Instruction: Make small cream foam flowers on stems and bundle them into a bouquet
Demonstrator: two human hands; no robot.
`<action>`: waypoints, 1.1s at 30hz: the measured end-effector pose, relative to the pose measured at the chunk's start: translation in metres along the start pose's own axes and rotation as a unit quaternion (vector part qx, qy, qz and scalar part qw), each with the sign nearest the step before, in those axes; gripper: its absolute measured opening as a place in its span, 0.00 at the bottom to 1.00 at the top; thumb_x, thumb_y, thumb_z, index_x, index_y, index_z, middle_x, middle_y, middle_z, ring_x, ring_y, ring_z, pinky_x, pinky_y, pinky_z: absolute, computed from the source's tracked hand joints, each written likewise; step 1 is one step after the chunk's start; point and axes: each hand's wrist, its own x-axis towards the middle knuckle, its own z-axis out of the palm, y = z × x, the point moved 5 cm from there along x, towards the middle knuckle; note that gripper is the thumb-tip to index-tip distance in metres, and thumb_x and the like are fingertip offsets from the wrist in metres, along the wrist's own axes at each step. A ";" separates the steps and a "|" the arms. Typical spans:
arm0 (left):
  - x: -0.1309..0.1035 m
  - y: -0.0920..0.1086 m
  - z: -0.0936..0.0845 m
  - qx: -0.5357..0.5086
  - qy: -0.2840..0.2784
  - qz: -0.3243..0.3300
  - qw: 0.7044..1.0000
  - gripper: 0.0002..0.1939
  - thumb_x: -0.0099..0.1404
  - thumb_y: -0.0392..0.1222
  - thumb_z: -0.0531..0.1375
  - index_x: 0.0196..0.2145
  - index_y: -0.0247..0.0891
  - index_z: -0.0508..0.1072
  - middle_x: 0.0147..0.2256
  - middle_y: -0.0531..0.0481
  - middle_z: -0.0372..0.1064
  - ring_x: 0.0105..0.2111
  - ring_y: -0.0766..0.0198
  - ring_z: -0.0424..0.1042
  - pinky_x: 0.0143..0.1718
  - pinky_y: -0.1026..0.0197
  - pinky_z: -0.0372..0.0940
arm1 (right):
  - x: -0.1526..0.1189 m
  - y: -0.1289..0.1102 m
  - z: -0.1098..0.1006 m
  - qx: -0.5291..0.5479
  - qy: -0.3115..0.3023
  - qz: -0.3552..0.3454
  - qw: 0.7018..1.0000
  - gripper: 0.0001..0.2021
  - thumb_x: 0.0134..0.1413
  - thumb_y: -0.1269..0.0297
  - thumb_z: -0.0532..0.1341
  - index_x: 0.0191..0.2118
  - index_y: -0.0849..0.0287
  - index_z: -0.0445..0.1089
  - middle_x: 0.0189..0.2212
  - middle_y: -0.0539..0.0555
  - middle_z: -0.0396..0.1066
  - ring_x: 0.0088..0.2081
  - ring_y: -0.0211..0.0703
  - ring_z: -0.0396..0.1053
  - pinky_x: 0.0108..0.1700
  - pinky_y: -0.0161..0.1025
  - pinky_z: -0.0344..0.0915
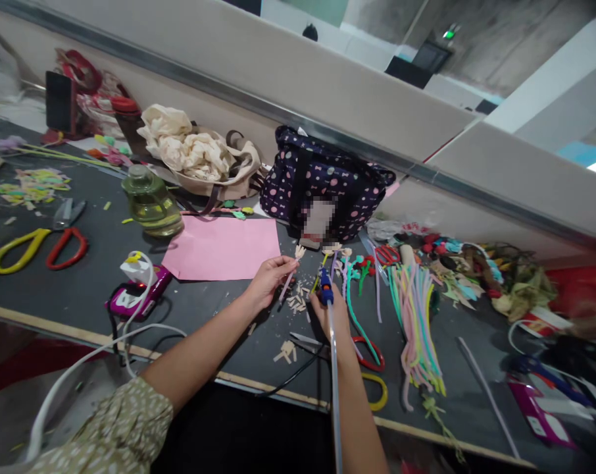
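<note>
Pinched between the fingers of my left hand [268, 284] is a small flower with cream petals [300, 251] on a thin lilac stem [287, 288]. My right hand [331, 317] grips a blue hot glue gun [326, 287], and a long clear glue stick [334, 368] runs from its back toward me. The gun's nozzle points away from me, just right of the flower. Small cream scraps [298, 301] lie between both hands. Under my right forearm are scissors [372, 392], partly hidden, with one red and one yellow handle loop. Cut cream pieces [287, 352] lie nearby.
Pink paper [223, 247] lies left of my hands, near a bottle of yellowish liquid [152, 204] and a purple power strip [140, 293]. A dark patterned bag [322, 178] stands behind. Pastel pipe cleaners [419, 322] lie at right, another pair of scissors [67, 247] at far left.
</note>
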 end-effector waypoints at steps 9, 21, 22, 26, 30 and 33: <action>0.001 -0.001 -0.002 0.014 0.016 0.008 1.000 0.14 0.47 0.45 0.70 0.27 0.34 0.74 0.23 0.54 0.66 0.21 0.74 0.63 0.25 0.70 0.58 | -0.006 -0.008 0.015 -0.157 -0.049 0.010 0.986 0.11 0.51 0.57 0.57 0.38 0.55 0.60 0.26 0.51 0.69 0.28 0.44 0.68 0.27 0.34 0.52; 0.002 -0.010 -0.001 -0.002 -0.016 -0.044 0.999 0.16 0.45 0.45 0.71 0.27 0.32 0.75 0.23 0.53 0.67 0.21 0.73 0.64 0.26 0.68 0.60 | -0.001 -0.003 -0.002 0.263 0.115 0.010 0.958 0.09 0.45 0.59 0.63 0.30 0.59 0.66 0.25 0.48 0.67 0.27 0.38 0.64 0.32 0.37 0.63; 0.002 -0.012 -0.001 -0.002 -0.019 -0.056 0.998 0.16 0.44 0.45 0.71 0.27 0.32 0.75 0.23 0.52 0.67 0.21 0.73 0.64 0.26 0.68 0.60 | -0.001 -0.002 -0.002 0.295 0.122 0.019 0.948 0.10 0.45 0.59 0.63 0.30 0.60 0.67 0.25 0.48 0.68 0.27 0.37 0.64 0.32 0.37 0.63; 0.000 -0.018 0.000 0.005 -0.026 -0.085 0.996 0.16 0.44 0.45 0.71 0.28 0.32 0.76 0.23 0.51 0.68 0.21 0.72 0.65 0.25 0.68 0.59 | -0.004 0.001 -0.003 0.391 0.119 0.050 0.912 0.14 0.45 0.58 0.65 0.37 0.60 0.71 0.27 0.48 0.70 0.26 0.34 0.64 0.31 0.34 0.61; 0.000 -0.018 0.002 0.010 -0.020 -0.087 0.996 0.16 0.42 0.43 0.72 0.27 0.32 0.76 0.24 0.51 0.70 0.22 0.72 0.65 0.25 0.69 0.58 | -0.005 0.002 -0.004 0.431 0.105 0.065 0.894 0.14 0.45 0.58 0.65 0.39 0.58 0.72 0.32 0.49 0.72 0.27 0.33 0.65 0.32 0.33 0.62; 0.000 -0.018 0.001 0.024 -0.018 -0.084 0.996 0.16 0.42 0.44 0.72 0.26 0.33 0.75 0.24 0.51 0.70 0.21 0.72 0.65 0.24 0.69 0.57 | -0.004 0.003 -0.003 0.422 0.105 0.062 0.898 0.12 0.46 0.57 0.64 0.36 0.58 0.71 0.33 0.50 0.72 0.27 0.34 0.65 0.31 0.34 0.62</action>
